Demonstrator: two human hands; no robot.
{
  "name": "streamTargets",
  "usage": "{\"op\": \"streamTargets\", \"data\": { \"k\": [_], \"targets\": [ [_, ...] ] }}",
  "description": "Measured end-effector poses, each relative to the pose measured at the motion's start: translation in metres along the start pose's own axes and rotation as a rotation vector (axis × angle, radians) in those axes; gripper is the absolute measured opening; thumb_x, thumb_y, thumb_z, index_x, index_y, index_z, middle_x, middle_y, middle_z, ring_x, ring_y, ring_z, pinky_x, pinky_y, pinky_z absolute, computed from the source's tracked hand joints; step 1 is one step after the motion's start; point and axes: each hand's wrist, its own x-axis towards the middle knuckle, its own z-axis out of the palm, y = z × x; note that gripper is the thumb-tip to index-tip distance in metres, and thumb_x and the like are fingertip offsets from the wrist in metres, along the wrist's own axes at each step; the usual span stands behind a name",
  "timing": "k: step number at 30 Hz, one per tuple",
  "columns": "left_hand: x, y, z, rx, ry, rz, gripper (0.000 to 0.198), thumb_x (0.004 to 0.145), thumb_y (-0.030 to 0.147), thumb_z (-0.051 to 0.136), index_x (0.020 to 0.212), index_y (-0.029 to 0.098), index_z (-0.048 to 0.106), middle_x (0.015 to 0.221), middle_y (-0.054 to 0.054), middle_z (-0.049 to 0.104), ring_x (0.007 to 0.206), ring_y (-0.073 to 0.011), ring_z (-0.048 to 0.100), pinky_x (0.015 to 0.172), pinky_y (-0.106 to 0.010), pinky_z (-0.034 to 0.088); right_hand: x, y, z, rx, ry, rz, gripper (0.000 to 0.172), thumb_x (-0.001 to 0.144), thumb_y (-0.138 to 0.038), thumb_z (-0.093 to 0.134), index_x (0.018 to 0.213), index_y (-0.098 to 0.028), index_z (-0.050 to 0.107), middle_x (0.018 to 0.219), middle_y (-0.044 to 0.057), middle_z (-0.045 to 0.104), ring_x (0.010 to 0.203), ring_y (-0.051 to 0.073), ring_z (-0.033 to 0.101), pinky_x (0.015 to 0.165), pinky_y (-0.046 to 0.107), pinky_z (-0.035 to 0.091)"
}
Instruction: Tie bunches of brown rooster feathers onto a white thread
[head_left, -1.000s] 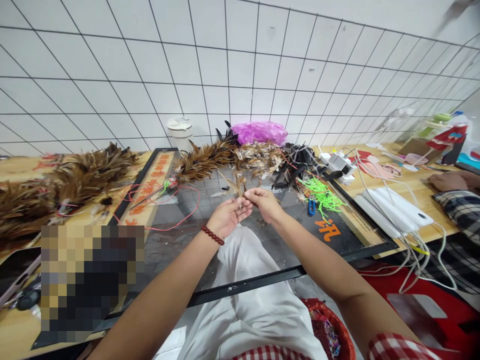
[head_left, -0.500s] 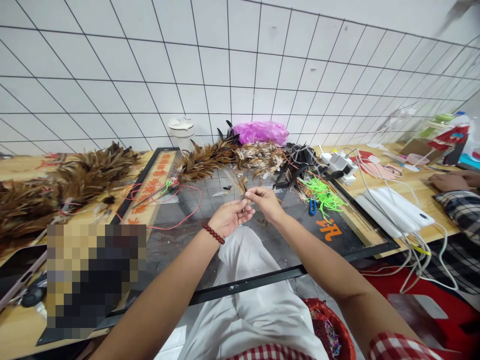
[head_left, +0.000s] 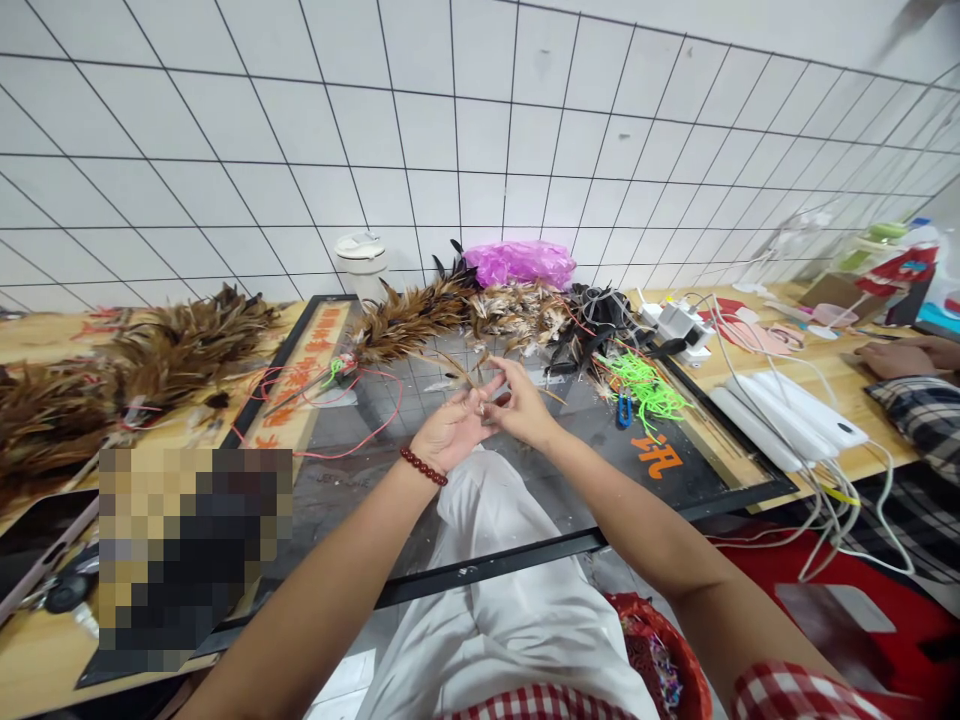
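Over the glass panel (head_left: 352,520), my two hands meet at the fingertips around a few thin brown feathers (head_left: 471,373). My left hand (head_left: 450,437), palm up with a beaded bracelet at the wrist, pinches them near their base. My right hand (head_left: 523,405) comes in from the right, its thumb and fingers closed on the feathers too; the exact grip points are too small to see. Just beyond the hands lie a bushy brown feather strand (head_left: 409,320) and a pile of loose feathers (head_left: 517,315).
More feather bundles (head_left: 187,340) lie at left. A white lidded cup (head_left: 361,268) and pink plastic bag (head_left: 520,264) stand at the wall. Green strings (head_left: 646,388), blue snips (head_left: 624,411), chargers (head_left: 679,328) and white power banks (head_left: 795,420) are on the right, near another person's hands (head_left: 907,358).
The feathers between my fingers have fanned out, with tips now spreading left and up. My right fingers have opened a little and shifted against the left hand.
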Motion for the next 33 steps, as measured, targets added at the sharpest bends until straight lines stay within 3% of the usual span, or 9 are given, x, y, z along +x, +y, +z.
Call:
{"op": "streamTargets", "data": {
  "k": [4,8,10,12,15,21,23,29,33],
  "targets": [
    [-0.001,0.002,0.001,-0.001,-0.029,0.071,0.011,0.069,0.024,0.074,0.071,0.017,0.066,0.134,-0.003,0.053,0.104,-0.0237,0.061,0.087,-0.045,0.049,0.003,0.005,-0.007,-0.097,0.172,-0.008,0.058,0.069,-0.016,0.057,0.126,-0.02,0.047,0.125,0.012,0.05,0.101,0.02,0.054,0.087,0.037,0.046],
    [0.008,0.01,-0.009,0.116,0.344,0.321,0.019,0.067,0.027,0.076,0.074,0.014,0.064,0.092,-0.007,0.07,0.079,-0.0151,0.066,0.068,-0.027,0.052,0.005,0.008,-0.013,-0.209,0.162,-0.004,0.032,0.078,-0.024,0.054,0.108,-0.018,0.059,0.108,0.008,0.06,0.093,0.018,0.056,0.087,0.033,0.045],
    [0.014,0.014,-0.016,0.224,0.538,0.477,0.022,0.065,0.029,0.075,0.074,0.013,0.063,0.07,-0.003,0.067,0.056,-0.0086,0.06,0.05,-0.018,0.044,0.007,0.007,-0.008,-0.319,0.086,0.077,0.024,0.083,-0.031,0.051,0.099,-0.018,0.064,0.097,0.006,0.063,0.089,0.017,0.057,0.086,0.031,0.044],
    [0.017,0.016,-0.02,0.331,0.616,0.574,0.024,0.063,0.032,0.075,0.071,0.013,0.062,0.064,-0.001,0.064,0.044,-0.0049,0.051,0.039,-0.016,0.034,0.01,0.002,-0.001,-0.47,-0.013,0.187,0.03,0.082,-0.043,0.054,0.095,-0.019,0.066,0.091,0.006,0.065,0.089,0.019,0.059,0.084,0.032,0.044],
    [0.018,0.013,-0.02,0.437,0.594,0.581,0.027,0.061,0.034,0.075,0.069,0.012,0.063,0.064,-0.001,0.064,0.043,-0.0049,0.051,0.037,-0.016,0.033,0.015,-0.009,0.005,-0.678,-0.176,0.29,0.043,0.074,-0.054,0.059,0.097,-0.018,0.066,0.096,0.01,0.067,0.091,0.023,0.06,0.08,0.032,0.043],
    [0.011,0.006,-0.009,0.398,0.512,0.433,0.025,0.065,0.031,0.074,0.075,0.01,0.064,0.065,-0.004,0.066,0.054,-0.0106,0.061,0.048,-0.02,0.046,0.016,-0.017,-0.012,-0.807,-0.436,0.408,0.018,0.079,-0.021,0.05,0.079,-0.016,0.068,0.086,0.013,0.069,0.083,0.022,0.063,0.069,0.029,0.041],
    [0.009,0.006,-0.005,0.342,0.523,0.357,0.019,0.069,0.025,0.072,0.076,0.01,0.063,0.068,-0.005,0.067,0.059,-0.0114,0.064,0.053,-0.02,0.049,0.013,-0.013,-0.018,-0.647,-0.404,0.423,0.015,0.079,-0.021,0.052,0.073,-0.015,0.065,0.076,0.011,0.067,0.075,0.019,0.061,0.066,0.028,0.04],
    [0.003,0.005,0.006,0.173,0.445,-0.037,0.006,0.075,0.013,0.067,0.077,0.012,0.061,0.073,-0.006,0.068,0.067,-0.0132,0.067,0.064,-0.024,0.054,0.007,-0.009,-0.01,0.513,-0.203,0.332,0.028,0.072,-0.045,0.064,0.07,-0.018,0.055,0.066,-0.002,0.054,0.06,0.009,0.047,0.061,0.024,0.04],
    [0.002,0.004,0.009,0.104,0.422,-0.077,0.001,0.079,0.012,0.063,0.079,0.013,0.063,0.069,-0.004,0.066,0.063,-0.0115,0.066,0.059,-0.019,0.053,0.006,-0.014,0.001,0.68,-0.135,0.335,0.034,0.063,-0.047,0.072,0.069,-0.018,0.056,0.074,-0.002,0.053,0.062,0.009,0.046,0.057,0.022,0.04]
  ]
}}
